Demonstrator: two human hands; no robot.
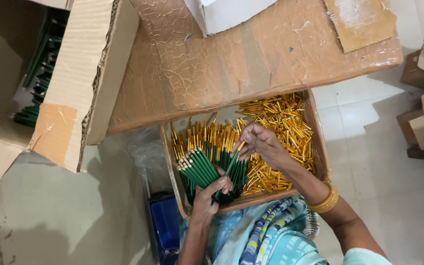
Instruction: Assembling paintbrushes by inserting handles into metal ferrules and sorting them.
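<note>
Cardboard tray (315,132) at lower centre: left hand (207,198) clamped on green pencil bundle (204,169), right hand (260,142) pinching one pencil (231,164), judged mid-gathering; next, seating it flush.

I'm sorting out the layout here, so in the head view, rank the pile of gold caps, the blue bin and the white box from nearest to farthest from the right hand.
1. Pile of gold caps: directly under and beside the right hand, in the tray.
2. Blue bin: lower left, on the floor beside the tray.
3. White box: top edge, on the cardboard.
</note>
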